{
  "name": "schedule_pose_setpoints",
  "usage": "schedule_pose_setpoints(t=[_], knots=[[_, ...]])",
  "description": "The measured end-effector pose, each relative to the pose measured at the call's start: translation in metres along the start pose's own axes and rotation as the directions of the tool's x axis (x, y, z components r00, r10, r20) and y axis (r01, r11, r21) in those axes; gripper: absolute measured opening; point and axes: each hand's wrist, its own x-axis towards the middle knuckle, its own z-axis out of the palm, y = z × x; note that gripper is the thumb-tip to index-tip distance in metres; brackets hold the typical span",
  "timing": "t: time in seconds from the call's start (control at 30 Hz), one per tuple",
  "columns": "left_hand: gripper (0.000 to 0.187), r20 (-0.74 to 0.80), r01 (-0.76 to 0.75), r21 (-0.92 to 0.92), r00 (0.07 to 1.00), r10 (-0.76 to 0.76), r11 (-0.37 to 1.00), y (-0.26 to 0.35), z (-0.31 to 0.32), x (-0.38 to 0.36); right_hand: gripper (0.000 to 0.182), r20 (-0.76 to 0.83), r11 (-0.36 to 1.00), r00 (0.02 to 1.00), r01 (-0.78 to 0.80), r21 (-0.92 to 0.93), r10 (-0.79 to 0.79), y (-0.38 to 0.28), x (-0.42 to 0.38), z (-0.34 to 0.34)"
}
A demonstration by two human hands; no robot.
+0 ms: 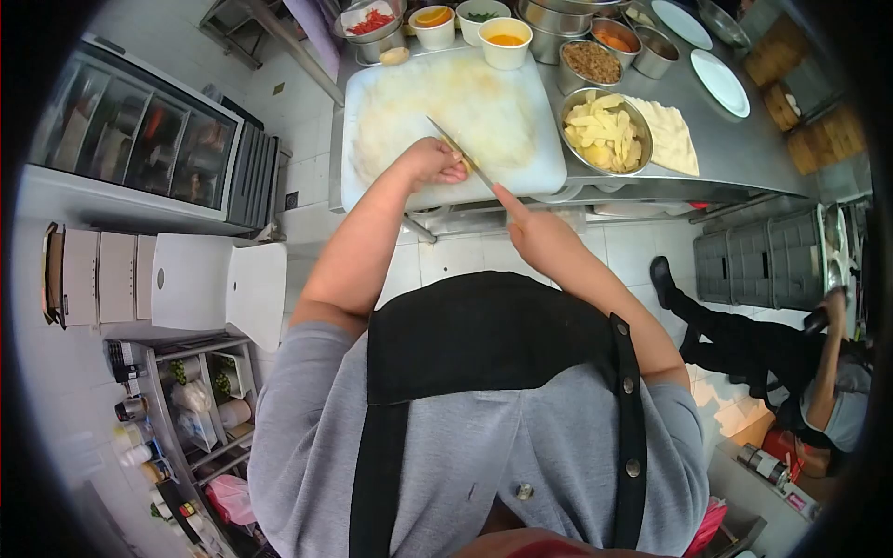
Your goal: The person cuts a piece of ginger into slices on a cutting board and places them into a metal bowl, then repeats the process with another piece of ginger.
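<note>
My right hand point(538, 234) is wrapped round the handle of a knife point(463, 156), its index finger stretched along the blade's base. The blade points up and left over the near part of a white cutting board point(446, 102). Close beside the blade, my left hand point(434, 163) is closed with its fingers curled; what it holds, if anything, is too small to make out. Right of the board stands a metal bowl point(648, 139) of pale yellow slices point(605, 132), with a folded cloth point(665, 135) next to it.
Behind the board stand a cup with orange liquid point(505, 40), a bowl of red strips point(369, 22) and a metal pot of brown crumbs point(593, 63). White plates point(720, 84) lie at the back right. Another person point(791, 358) is at the far right, near grey crates point(758, 256).
</note>
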Motion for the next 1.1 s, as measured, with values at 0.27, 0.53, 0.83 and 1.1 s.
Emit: schedule_pose_setpoints(t=[0.27,0.53,0.83,1.1], knots=[[0.017,-0.023,0.011,-0.053,1.000,-0.012,0.999,-0.001,0.002,-0.002,0.062,-0.008,0.985,0.997,-0.078,0.153,0.081,0.013,-0.028,-0.008],[0.017,-0.039,-0.001,-0.055,0.999,-0.001,0.999,0.000,0.005,-0.008,0.067,0.011,0.991,0.999,-0.031,0.128,0.030,0.018,-0.042,-0.003],[0.018,-0.047,-0.005,-0.049,0.999,0.003,0.999,0.002,0.006,-0.010,0.070,0.010,0.994,1.000,-0.011,0.113,0.010,0.020,-0.048,-0.003],[0.018,-0.026,0.000,-0.037,1.000,-0.001,0.999,0.001,0.003,-0.004,0.068,0.042,0.995,0.999,-0.024,0.099,0.019,0.007,-0.035,-0.012]])
